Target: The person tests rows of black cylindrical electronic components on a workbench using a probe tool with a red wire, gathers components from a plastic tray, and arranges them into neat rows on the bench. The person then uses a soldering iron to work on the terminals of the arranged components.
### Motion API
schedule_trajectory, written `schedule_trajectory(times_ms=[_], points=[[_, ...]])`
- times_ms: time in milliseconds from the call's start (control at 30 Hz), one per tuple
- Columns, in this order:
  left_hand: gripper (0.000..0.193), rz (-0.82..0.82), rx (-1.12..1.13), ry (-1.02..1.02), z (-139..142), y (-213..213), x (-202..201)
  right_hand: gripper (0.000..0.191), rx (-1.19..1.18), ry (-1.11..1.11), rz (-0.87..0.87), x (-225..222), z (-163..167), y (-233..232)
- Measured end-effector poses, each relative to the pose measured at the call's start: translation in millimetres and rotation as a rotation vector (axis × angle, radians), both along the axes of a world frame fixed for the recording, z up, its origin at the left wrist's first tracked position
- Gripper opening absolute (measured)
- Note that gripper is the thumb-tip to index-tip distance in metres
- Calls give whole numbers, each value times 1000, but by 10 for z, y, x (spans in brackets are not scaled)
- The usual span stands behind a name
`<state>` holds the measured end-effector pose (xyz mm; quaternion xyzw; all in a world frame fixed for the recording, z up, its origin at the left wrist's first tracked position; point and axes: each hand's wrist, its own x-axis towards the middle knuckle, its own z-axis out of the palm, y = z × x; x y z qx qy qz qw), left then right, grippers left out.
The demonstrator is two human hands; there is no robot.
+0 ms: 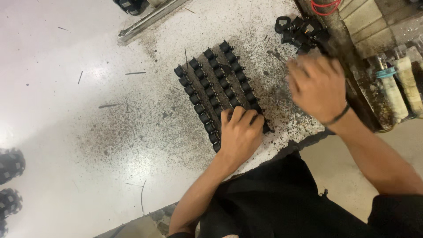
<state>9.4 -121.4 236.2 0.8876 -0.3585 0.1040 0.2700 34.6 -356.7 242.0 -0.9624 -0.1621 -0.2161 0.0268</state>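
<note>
The left hand [240, 134] rests knuckles-up on the near end of a block of small black plastic parts [216, 83] laid out in four slanting rows on the speckled white table [88, 101]. Its fingers [238, 115] are curled and pressed close together, the tips bearing down on the parts at the near end of the middle rows; I cannot tell whether any one piece is pinched under them. The rows run away from those fingertips toward the far side of the table, each part touching the next in its line.

The right hand [317, 86] is blurred, held above the table edge to the right of the rows. Its fingers point toward the far side and look loosely bent together, but the blur hides whether they grip anything. Just beyond its fingertips lies a loose heap of the same black parts [299, 31], jumbled and not in rows. A dark band [337, 118] circles the wrist.

Beside the right hand, past the table's edge, stand pale tubes [398, 86] in a grimy tray, one with a blue-green ring. A red wire [324, 6] loops beyond the heap. Black wheel-like things [9, 165] sit at the far left edge, well apart from both hands.
</note>
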Motion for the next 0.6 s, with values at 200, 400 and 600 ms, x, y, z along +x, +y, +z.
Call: schedule_trajectory(times_ms=[200, 400, 600], points=[[11, -60, -3, 16, 45, -26, -141, 22, -211, -161, -79, 663, -449, -339], [18, -18, 54, -33, -28, -74, -208, 30, -115, -147, -46, 916, -643, -343], [20, 3, -58, 49, 50, 84, 386, 35, -13, -28, -18, 716, -163, -136]])
